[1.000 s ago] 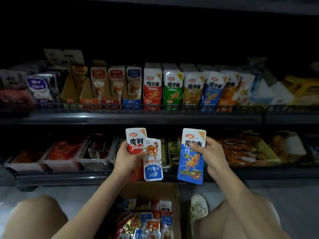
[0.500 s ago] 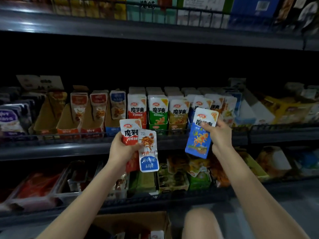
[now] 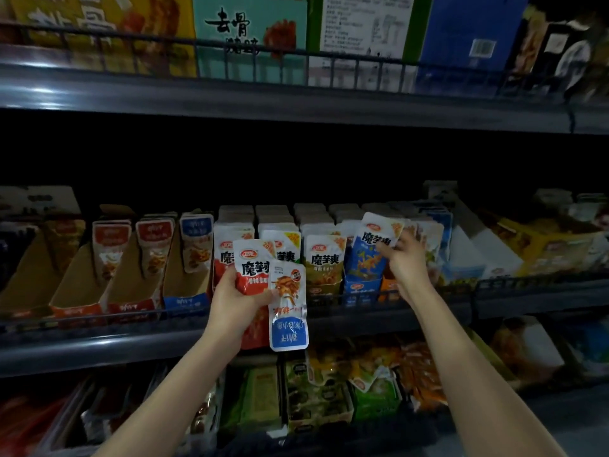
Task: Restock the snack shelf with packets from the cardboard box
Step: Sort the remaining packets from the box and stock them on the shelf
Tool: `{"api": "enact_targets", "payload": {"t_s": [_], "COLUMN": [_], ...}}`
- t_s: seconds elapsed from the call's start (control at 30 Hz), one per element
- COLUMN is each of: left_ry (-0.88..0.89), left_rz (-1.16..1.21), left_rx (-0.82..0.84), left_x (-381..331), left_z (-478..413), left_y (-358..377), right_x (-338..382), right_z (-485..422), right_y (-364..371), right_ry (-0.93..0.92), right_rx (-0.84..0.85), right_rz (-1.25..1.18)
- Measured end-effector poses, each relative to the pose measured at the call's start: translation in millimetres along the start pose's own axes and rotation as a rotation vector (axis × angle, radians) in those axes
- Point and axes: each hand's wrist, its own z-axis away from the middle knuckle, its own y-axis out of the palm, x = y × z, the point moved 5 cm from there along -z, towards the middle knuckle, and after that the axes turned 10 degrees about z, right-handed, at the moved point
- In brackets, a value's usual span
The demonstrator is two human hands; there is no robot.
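Observation:
My left hand (image 3: 235, 300) grips two packets in front of the middle shelf: a red-and-white packet (image 3: 252, 270) and a smaller white-and-blue packet (image 3: 288, 311) that hangs upside down. My right hand (image 3: 407, 263) holds a blue packet (image 3: 370, 250) by its top corner, its lower end inside the blue display box (image 3: 362, 288) in the row of upright packets. Red (image 3: 225, 258), green (image 3: 286, 245) and olive (image 3: 324, 262) rows stand beside it. The cardboard box is out of view.
A wire rail (image 3: 99, 319) runs along the middle shelf's front edge. Half-empty cardboard display trays (image 3: 79, 285) stand at the left. Large boxes (image 3: 250, 31) fill the top shelf. The lower shelf holds mixed snack bins (image 3: 316, 390).
Both hands have risen toward the middle shelf. My right hand carried the blue packet up and right into the blue row. The view tilted up, and the cardboard box dropped out of sight.

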Motion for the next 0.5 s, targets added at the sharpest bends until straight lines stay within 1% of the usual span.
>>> {"api": "enact_targets", "payload": {"t_s": [0.03,0.1,0.13,0.17,0.2,0.27,0.4,0.5], "left_ry": [-0.001,-0.002,-0.002,-0.002,-0.003,-0.008,-0.001,0.001], "left_rz": [-0.006,-0.010,-0.010,-0.012,-0.012,-0.013,-0.003,0.005], "left_rx": [-0.004,-0.007,-0.005,-0.005,-0.002,0.000,-0.004,-0.006], "left_x": [2,4,5,7,8,9,9,8], "left_z": [-1,-1,0,0,1,3,3,2], "left_y": [0,0,1,1,1,2,1,1], "right_x": [-3,-3,-6,-9,-12,-14,-4,7], "right_z": [-1,-1,-1,-2,-3,-6,-17,-22], "right_y": [-1,-7,-10,-11,-11,-6,-2,-1], "right_ry": [-0.028,-0.073,-0.074,-0.069,-0.039,-0.018,-0.070,-0.151], "right_rx": [-0.015,-0.114,-0.173,-0.208,-0.205,-0.144,-0.045,0.019], "right_rz": [0.053,0.203,0.284,0.312,0.299,0.261,0.263,0.304]}}
